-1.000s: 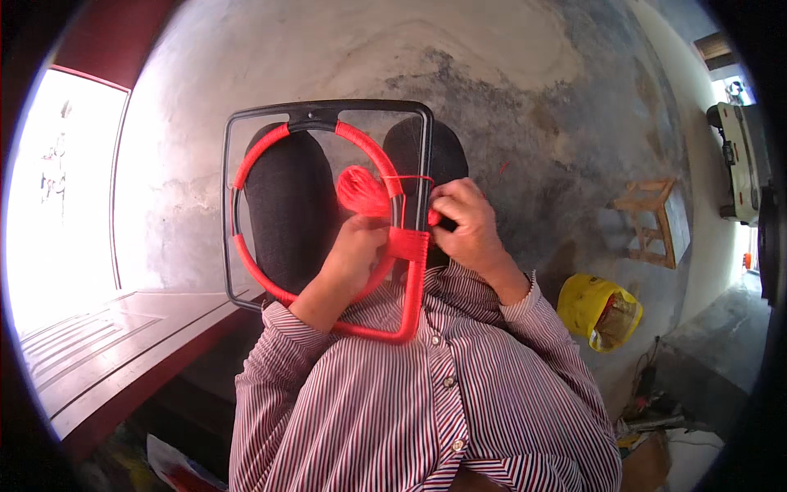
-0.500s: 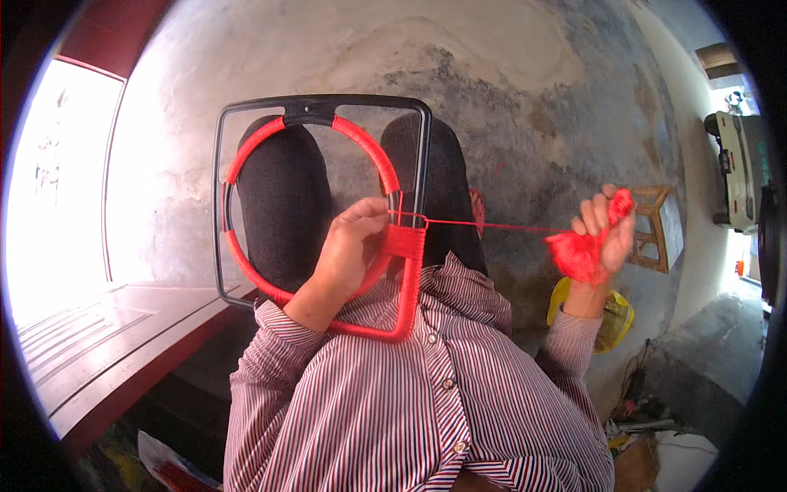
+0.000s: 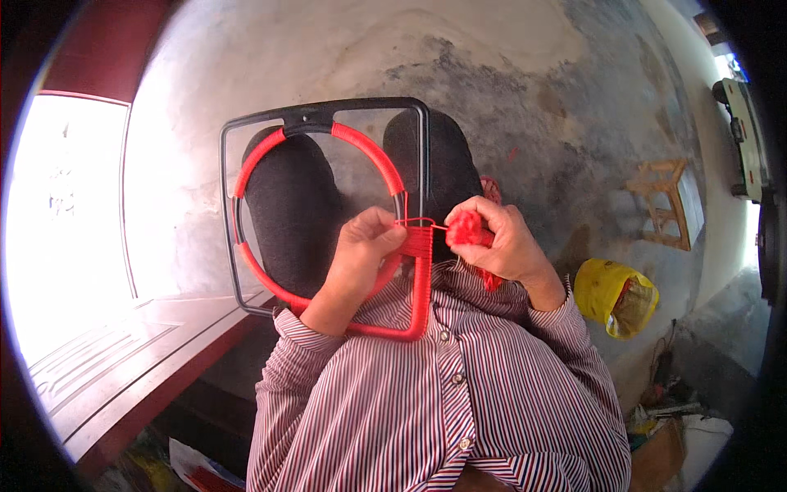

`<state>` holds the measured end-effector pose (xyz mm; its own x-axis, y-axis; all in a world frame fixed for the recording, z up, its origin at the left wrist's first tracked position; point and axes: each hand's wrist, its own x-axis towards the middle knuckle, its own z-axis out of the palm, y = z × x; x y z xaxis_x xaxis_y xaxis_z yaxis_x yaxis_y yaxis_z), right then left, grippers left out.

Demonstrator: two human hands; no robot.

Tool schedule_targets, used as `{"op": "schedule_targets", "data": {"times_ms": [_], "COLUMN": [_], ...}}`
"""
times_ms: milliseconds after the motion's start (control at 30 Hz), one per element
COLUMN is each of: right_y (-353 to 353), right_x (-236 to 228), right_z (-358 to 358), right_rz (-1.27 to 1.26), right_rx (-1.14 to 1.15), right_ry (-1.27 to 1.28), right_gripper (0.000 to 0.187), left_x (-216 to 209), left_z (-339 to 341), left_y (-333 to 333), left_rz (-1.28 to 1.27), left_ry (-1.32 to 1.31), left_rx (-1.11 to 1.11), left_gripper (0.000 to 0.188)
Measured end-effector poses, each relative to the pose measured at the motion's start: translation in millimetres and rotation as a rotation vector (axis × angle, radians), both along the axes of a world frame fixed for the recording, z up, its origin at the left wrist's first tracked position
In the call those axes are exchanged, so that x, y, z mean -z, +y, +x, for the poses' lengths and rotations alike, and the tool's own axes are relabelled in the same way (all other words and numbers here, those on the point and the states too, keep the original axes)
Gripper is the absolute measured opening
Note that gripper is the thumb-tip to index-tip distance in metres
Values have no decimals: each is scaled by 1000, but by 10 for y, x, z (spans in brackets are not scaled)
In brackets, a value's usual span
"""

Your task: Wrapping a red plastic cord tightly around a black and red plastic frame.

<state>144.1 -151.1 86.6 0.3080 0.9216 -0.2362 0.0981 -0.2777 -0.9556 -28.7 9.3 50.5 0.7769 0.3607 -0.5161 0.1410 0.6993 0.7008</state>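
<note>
A black rectangular frame (image 3: pixel 424 148) with a round ring inside it rests across my lap. Red cord wraps much of the ring (image 3: pixel 379 156), the near right corner and a band (image 3: pixel 418 240) joining the ring to the side bar. My left hand (image 3: pixel 361 250) is closed at that band, thumb and fingers pinching the ring where the cord crosses. Just right of the side bar, my right hand (image 3: pixel 516 246) grips a bundle of red cord (image 3: pixel 466 228). A short strand links the bundle to the band, and a loose end hangs below the hand.
A brown panelled board (image 3: pixel 123 340) lies at the left by a bright doorway. On the right stand a wooden stool (image 3: pixel 668 201) and a yellow bag (image 3: pixel 602 291) on the concrete floor. Assorted items lie at the lower right, and a vehicle shows at the far right.
My right hand has come in from the far right to beside the frame, bringing the cord bundle. The long taut strand is now short. My left hand stays at the band.
</note>
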Motion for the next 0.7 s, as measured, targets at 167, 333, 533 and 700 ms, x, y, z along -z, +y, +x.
{"op": "schedule_targets", "data": {"times_ms": [167, 333, 533, 700], "right_y": [-63, -572, -2340, -1206], "right_x": [6, 109, 448, 247], "right_z": [-136, 573, 1879, 912], "right_rz": [183, 117, 636, 469], "right_rx": [176, 808, 1107, 801], "right_ry": [232, 287, 498, 562], "right_gripper": [22, 18, 22, 39], "left_x": [-48, 67, -115, -71], "left_z": [41, 49, 100, 182], "left_y": [-51, 15, 65, 45], "left_rz": [-30, 50, -265, -245], "left_ry": [-6, 74, -57, -16], "left_rx": [-42, -11, -36, -122], "left_gripper": [5, 15, 31, 33]}}
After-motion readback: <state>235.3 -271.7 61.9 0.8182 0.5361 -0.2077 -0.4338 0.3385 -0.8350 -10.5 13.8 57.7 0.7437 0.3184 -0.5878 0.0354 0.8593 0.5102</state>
